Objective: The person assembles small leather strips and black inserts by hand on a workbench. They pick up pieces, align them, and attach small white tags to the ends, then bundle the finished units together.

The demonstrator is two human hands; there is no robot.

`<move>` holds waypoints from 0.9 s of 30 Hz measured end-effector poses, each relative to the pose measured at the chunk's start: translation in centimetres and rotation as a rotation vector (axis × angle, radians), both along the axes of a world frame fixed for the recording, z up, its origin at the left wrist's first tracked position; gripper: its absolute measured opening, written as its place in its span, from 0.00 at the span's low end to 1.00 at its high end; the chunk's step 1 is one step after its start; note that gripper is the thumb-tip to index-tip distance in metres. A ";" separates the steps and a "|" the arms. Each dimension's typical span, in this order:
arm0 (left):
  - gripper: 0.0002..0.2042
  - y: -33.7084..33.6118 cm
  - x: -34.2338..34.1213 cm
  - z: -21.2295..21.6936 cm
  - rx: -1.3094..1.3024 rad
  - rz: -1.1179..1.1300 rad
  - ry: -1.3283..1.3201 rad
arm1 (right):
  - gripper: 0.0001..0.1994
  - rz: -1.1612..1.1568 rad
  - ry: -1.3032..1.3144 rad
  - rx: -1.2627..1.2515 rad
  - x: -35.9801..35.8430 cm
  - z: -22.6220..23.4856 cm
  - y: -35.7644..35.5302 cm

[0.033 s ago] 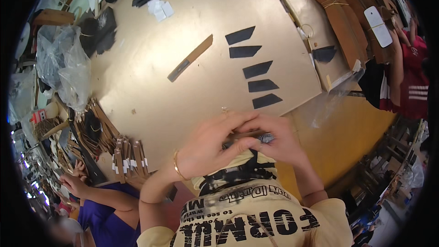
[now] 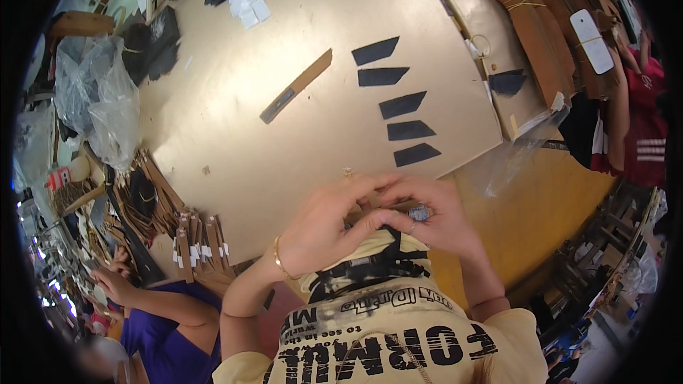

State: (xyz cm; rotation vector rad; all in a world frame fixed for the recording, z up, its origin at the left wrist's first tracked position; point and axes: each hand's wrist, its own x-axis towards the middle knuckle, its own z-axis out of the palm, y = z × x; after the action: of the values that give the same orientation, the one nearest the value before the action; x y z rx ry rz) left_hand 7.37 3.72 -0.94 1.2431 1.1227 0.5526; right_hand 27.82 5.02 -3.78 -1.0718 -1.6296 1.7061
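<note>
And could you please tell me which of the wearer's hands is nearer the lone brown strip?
Left: the left hand is below the strip in view, apart from it; the right hand is also below, but farther right.

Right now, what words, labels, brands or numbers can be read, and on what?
I won't copy wording:
Cream fabric shirt: large black lettering, partly legible; smaller words.
Red and white packet, left: marks too small to read.
Dark red shirt, right: small pale mark, unreadable.
White paper tags on brown strips: no writing legible.
</note>
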 end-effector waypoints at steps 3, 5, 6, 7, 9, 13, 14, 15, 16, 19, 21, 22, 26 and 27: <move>0.14 -1.1 0.9 -1.7 0.002 0.118 0.004 | 0.11 -0.126 -0.035 -0.173 1.1 0.1 -0.1; 0.13 -1.6 1.7 -2.6 -0.102 0.248 -0.107 | 0.16 -0.226 -0.031 -0.204 1.8 -0.1 0.2; 0.13 -1.7 2.2 -3.0 -0.158 0.309 -0.152 | 0.17 -0.228 -0.069 -0.205 2.0 -0.2 0.4; 0.12 -1.7 2.6 -3.4 -0.118 0.309 -0.097 | 0.18 -0.248 -0.108 -0.231 2.2 -0.3 0.5; 0.11 -1.4 3.4 -4.0 -0.020 0.312 0.017 | 0.24 -0.273 -0.150 -0.193 2.5 -0.6 0.8; 0.10 -0.7 4.4 -4.7 -0.094 0.385 0.040 | 0.29 -0.349 -0.130 -0.171 2.6 -1.2 1.4; 0.10 -0.5 4.5 -4.8 -0.080 0.402 0.043 | 0.30 -0.366 -0.162 -0.167 2.6 -1.3 1.6; 0.10 -0.4 4.5 -4.9 -0.063 0.421 0.048 | 0.31 -0.382 -0.192 -0.161 2.5 -1.4 1.7; 0.09 -0.3 4.5 -4.9 -0.067 0.433 0.064 | 0.31 -0.378 -0.209 -0.148 2.5 -1.4 1.9; 0.08 -0.2 4.6 -4.8 -0.076 0.458 0.127 | 0.30 -0.359 -0.251 -0.126 2.2 -1.4 2.3; 0.07 -0.1 4.7 -4.8 -0.060 0.467 0.169 | 0.30 -0.336 -0.274 -0.118 2.2 -1.5 2.5; 0.06 -0.1 4.8 -4.8 -0.042 0.475 0.167 | 0.29 -0.340 -0.265 -0.129 2.2 -1.6 2.6; 0.05 0.0 4.9 -4.8 0.029 0.433 0.218 | 0.29 -0.358 -0.224 -0.148 2.2 -2.0 2.9; 0.06 0.0 4.8 -4.8 0.041 0.404 0.252 | 0.29 -0.366 -0.215 -0.146 2.2 -2.1 2.9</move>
State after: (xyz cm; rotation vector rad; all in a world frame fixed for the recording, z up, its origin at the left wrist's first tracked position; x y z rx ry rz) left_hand 12.19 3.67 -5.76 1.1468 1.6001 0.7363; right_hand 30.06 7.90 -5.89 -1.5638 -1.3383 1.5232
